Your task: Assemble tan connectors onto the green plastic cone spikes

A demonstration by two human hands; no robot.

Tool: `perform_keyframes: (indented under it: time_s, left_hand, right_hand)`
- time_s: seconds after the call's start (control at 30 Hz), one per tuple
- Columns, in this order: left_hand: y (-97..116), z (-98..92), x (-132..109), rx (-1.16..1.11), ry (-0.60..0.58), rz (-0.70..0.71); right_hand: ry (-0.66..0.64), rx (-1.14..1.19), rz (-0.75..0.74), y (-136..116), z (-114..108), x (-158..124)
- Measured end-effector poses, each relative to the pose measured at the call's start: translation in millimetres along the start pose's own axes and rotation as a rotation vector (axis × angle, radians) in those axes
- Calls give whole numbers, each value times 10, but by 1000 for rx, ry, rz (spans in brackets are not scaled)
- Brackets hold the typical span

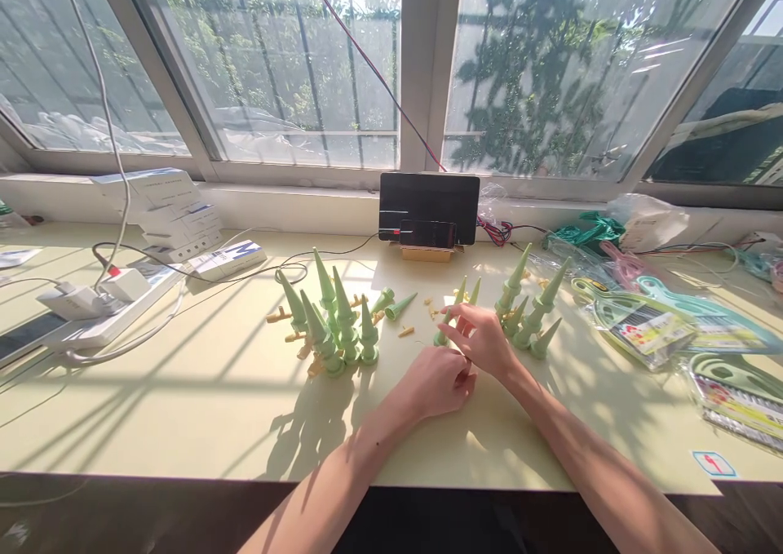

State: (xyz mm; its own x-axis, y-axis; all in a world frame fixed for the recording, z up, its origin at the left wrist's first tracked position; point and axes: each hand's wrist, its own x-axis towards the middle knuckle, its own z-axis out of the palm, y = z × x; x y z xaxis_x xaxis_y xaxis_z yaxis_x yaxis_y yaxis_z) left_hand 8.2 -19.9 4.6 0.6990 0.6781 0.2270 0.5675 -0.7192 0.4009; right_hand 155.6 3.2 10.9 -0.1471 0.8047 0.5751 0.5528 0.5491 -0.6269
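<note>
My right hand [484, 340] has its thumb and fingers brought together around a small pale green cone piece [443, 331], partly covered by the fingertips. Just below and against it, my left hand [441, 381] is closed with curled fingers; whatever lies inside it is hidden. Left of my hands stands a cluster of assembled green cone pieces [346, 325] with tan pegs sticking out. Another such cluster [526, 313] is beyond my right hand. Between them lie a loose green cone [400, 306] and small tan pegs [406, 331].
A black tablet [429, 203] leans on a stand at the window, with a phone [426, 234] before it. White boxes [174, 211], a power strip [116, 309] and cables occupy the left. Packaged green plastic items [636, 321] lie right, and a numbered sticker [714, 463] marks the front edge.
</note>
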Motion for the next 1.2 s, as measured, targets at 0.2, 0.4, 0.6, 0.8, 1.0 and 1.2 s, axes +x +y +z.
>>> perform_keyframes:
  time_s: [0.2, 0.4, 0.6, 0.8, 1.0, 1.2]
  left_hand:
    - [-2, 31, -2, -9, 3, 16]
    - [7, 42, 0, -24, 15, 46]
    - [35, 35, -16, -34, 40, 85]
    - [29, 48, -23, -22, 9, 87]
    - [9, 63, -13, -24, -5, 79]
    - [14, 46, -11, -40, 3, 63]
  right_hand:
    - [13, -33, -2, -14, -14, -15]
    - [27, -62, 21, -20, -19, -30]
    - [67, -46, 29, -39, -36, -14]
    - [143, -115, 11, -95, -169, 176]
    - [194, -110, 25, -216, -289, 531]
    - [25, -243, 12, -29, -118, 692]
